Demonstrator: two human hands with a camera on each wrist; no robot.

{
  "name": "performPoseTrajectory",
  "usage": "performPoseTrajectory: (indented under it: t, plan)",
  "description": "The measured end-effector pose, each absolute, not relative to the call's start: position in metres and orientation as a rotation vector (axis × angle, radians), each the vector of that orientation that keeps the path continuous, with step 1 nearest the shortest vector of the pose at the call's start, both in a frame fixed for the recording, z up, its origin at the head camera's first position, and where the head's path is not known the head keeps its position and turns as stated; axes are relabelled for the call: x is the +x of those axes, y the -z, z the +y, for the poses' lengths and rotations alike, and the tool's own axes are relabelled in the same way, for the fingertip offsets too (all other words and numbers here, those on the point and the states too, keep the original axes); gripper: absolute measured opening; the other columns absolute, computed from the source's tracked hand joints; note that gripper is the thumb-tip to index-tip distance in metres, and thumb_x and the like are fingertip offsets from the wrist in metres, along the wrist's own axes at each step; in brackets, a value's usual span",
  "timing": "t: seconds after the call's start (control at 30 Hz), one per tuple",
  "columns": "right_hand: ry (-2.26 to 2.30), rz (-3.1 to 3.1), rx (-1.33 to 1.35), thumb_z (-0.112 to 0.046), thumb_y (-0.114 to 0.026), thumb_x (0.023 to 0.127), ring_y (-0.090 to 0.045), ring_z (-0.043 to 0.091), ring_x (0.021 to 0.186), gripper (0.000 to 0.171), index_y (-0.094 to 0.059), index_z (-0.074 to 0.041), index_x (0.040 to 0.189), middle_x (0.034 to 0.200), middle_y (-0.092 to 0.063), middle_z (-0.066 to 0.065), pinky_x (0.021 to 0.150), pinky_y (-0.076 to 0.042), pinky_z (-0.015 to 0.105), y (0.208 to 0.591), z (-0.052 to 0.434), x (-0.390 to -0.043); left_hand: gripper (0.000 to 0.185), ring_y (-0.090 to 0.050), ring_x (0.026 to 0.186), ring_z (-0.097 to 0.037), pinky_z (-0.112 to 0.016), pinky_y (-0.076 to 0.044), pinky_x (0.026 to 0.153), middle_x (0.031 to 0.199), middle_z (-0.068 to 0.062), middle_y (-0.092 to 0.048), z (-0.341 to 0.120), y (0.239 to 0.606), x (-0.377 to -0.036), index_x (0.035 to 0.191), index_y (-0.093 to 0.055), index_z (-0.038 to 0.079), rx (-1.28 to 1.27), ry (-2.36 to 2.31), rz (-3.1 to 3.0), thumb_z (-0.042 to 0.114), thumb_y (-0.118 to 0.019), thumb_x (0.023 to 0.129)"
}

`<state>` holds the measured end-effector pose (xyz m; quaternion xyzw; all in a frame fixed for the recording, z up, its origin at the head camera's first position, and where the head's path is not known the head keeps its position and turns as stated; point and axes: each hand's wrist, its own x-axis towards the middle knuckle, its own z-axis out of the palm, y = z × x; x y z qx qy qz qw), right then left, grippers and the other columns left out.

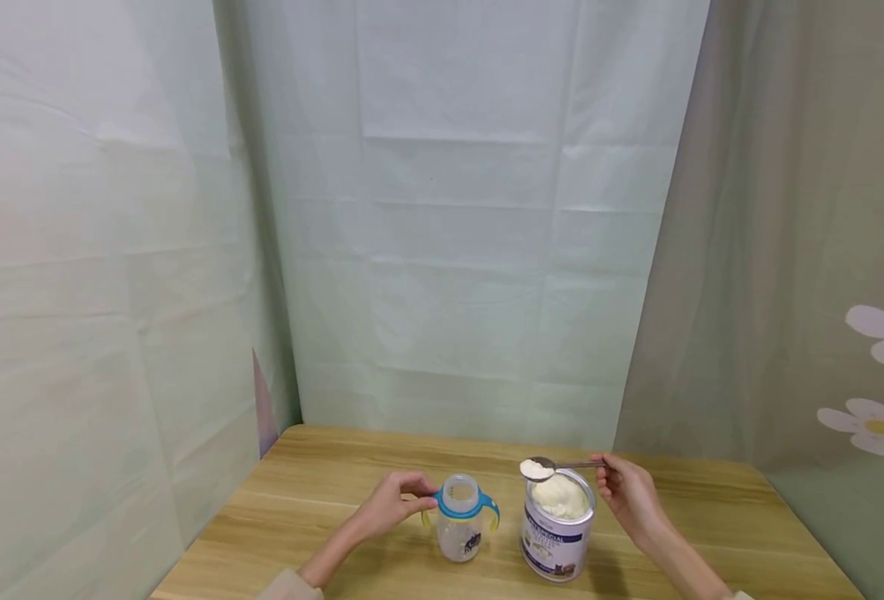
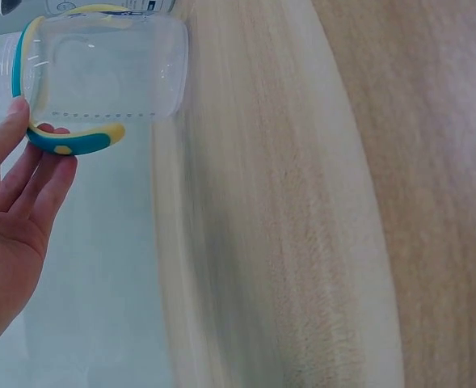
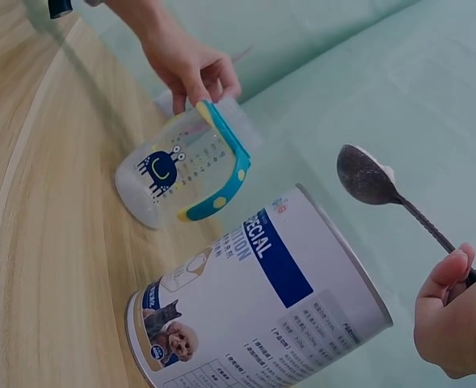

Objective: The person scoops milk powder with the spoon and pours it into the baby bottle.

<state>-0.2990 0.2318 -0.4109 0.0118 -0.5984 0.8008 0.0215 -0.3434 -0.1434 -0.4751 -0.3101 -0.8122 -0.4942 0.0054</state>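
From the right wrist, the bottle's (image 3: pixel 177 174) monster print shows.

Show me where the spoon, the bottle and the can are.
spoon (image 1: pixel 537 469): head view, on the bowl heaped with powder.
bottle (image 1: pixel 461 533): head view, on the clear body.
can (image 3: pixel 262 307): right wrist view, on the label.

- The head camera looks forward and down from well back, taking in the wooden table (image 1: pixel 322 500) and the curtains behind it.
- The left wrist camera sits close, facing the left hand (image 2: pixel 11 218) and the bottle (image 2: pixel 100 73).
- The right wrist camera looks from low by the right hand (image 3: pixel 456 323), across the tin (image 3: pixel 262 315).
- All three views share the bottle.
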Motion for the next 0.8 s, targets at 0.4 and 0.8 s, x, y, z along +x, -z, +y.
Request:
performPoseTrajectory:
  t: [0.4, 0.8]
  plan:
    - [-2.479, -1.842, 0.084, -0.014, -0.039, 0.103, -0.047, 0.003, 0.065, 0.032, -0.067, -0.007, 0.089, 0.072, -0.053, -0.006, 0.056, -0.042, 0.013, 0.408, 0.225, -0.299, 0.011, -0.067, 0.088, -0.011, -0.020, -0.053, 0.072, 0.098, -0.009, -0.072, -0.142, 0.472, -0.340, 0.098, -0.070, 0.006, -0.937, 1.550, -2.576, 0.014, -0.068, 0.090]
    - [-2.474, -1.879, 0.047, -0.012, -0.040, 0.102, -0.047, 0.002, 0.064, 0.030, -0.067, -0.010, 0.087, 0.071, -0.053, -0.006, 0.056, -0.042, 0.012, 0.406, 0.219, -0.299, 0.011, -0.066, 0.088, -0.007, -0.018, -0.052, 0.074, 0.098, -0.009, -0.072, -0.141, 0.472, -0.341, 0.099, -0.070, 0.005, -0.927, 1.494, -2.596, 0.011, -0.066, 0.090]
